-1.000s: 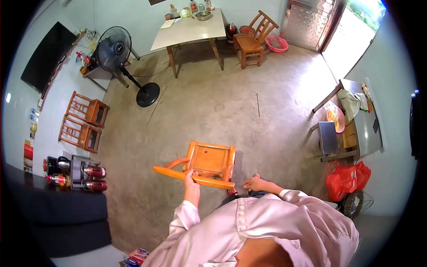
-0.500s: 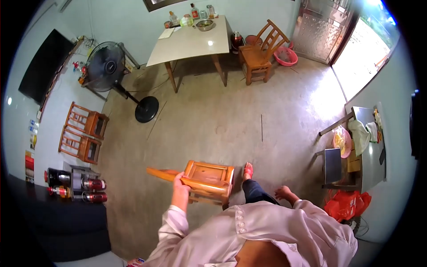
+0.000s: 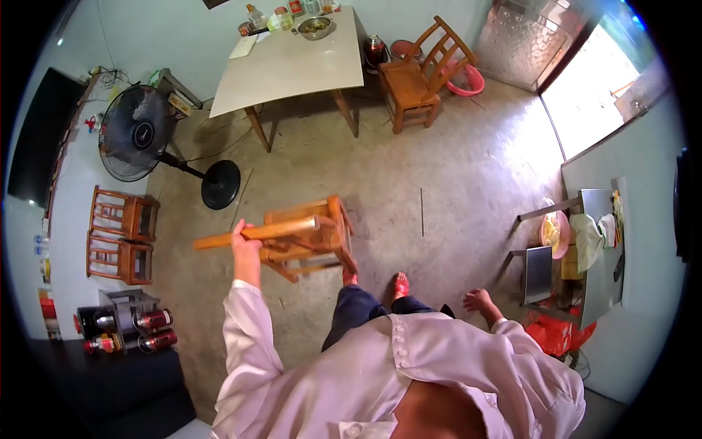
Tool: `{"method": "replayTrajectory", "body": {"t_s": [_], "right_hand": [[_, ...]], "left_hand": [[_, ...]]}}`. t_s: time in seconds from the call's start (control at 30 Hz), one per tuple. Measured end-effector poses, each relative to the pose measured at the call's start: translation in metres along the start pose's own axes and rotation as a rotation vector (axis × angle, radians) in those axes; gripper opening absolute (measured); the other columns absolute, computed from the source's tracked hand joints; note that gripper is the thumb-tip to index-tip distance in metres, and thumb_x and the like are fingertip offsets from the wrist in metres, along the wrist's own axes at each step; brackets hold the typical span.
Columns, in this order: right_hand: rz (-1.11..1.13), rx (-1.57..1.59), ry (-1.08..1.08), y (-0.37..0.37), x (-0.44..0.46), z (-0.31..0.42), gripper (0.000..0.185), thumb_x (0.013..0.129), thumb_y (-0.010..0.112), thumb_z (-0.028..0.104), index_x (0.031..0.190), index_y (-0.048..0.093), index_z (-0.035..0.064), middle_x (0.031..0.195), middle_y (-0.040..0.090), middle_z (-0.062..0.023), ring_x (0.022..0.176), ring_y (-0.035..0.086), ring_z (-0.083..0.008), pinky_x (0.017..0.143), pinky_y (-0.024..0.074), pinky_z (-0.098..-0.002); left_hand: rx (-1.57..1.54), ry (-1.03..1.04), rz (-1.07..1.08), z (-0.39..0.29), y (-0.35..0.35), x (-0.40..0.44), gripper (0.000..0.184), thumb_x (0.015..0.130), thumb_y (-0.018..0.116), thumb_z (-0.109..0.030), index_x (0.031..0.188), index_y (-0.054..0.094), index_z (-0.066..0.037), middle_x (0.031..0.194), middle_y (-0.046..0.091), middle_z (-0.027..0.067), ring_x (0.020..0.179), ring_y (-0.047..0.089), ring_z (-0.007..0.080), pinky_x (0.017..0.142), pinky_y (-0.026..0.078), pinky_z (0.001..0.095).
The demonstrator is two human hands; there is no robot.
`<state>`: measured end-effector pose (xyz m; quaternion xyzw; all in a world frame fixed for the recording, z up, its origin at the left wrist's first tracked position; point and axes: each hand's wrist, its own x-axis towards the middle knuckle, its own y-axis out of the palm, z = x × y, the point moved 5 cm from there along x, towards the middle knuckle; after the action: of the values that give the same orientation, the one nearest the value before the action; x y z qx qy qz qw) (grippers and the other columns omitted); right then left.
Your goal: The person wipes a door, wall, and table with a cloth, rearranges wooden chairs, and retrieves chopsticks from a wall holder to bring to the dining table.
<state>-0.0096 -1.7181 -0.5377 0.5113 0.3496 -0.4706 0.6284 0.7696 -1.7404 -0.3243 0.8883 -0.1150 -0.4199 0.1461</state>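
My left hand (image 3: 247,252) is wrapped around the backrest of a small wooden chair (image 3: 311,238), held out in front and to the left of my body. The chair is tilted, with its backrest pointing left and its legs toward the lower right. Whether its legs touch the floor, I cannot tell. My right hand (image 3: 479,301) hangs free at my right side, fingers loosely bent and apart, holding nothing. Nearest to it are a dark-topped stool (image 3: 538,274) and a red plastic bag (image 3: 559,335).
Ahead stands a white-topped table (image 3: 292,69) with a bowl and jars. Another wooden chair (image 3: 404,80) is to its right, near the open doorway. A black standing fan (image 3: 221,184) is at the left. Two wooden chairs (image 3: 137,219) line the left wall, beside a rack of thermoses (image 3: 155,319).
My left hand has carried the chair forward and to the left, and the chair has turned. Both my feet now show. My right hand stays low at my side, with the fingers still loose.
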Motion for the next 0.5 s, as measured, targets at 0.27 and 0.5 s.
{"method": "replayTrajectory", "body": {"t_s": [0.27,0.5], "right_hand": [[-0.368,-0.477,-0.139,0.177,-0.034,0.016,0.023,0.09,0.055,0.019,0.104,0.057,0.0011,0.087,0.066,-0.0104,0.068,0.065,-0.0205,0.056,0.0528,-0.0317],[-0.407,-0.571,-0.059,0.22,-0.038,-0.029,0.028,0.084,0.058,0.02,0.105,0.06,0.0015,0.084,0.067,-0.0092,0.065,0.066,-0.0189,0.053,0.0536,-0.0304]], "left_hand": [[0.021,-0.065,0.258,-0.022,0.057,0.174,0.018,0.083,0.06,-0.019,0.069,0.05,-0.013,0.061,0.05,0.001,0.064,0.052,0.0182,0.075,0.046,0.0361],[0.112,-0.266,-0.001,-0.025,0.011,0.264,0.029,0.083,0.064,-0.026,0.06,0.049,-0.018,0.054,0.051,-0.006,0.052,0.051,0.0134,0.056,0.046,0.0284]]}}
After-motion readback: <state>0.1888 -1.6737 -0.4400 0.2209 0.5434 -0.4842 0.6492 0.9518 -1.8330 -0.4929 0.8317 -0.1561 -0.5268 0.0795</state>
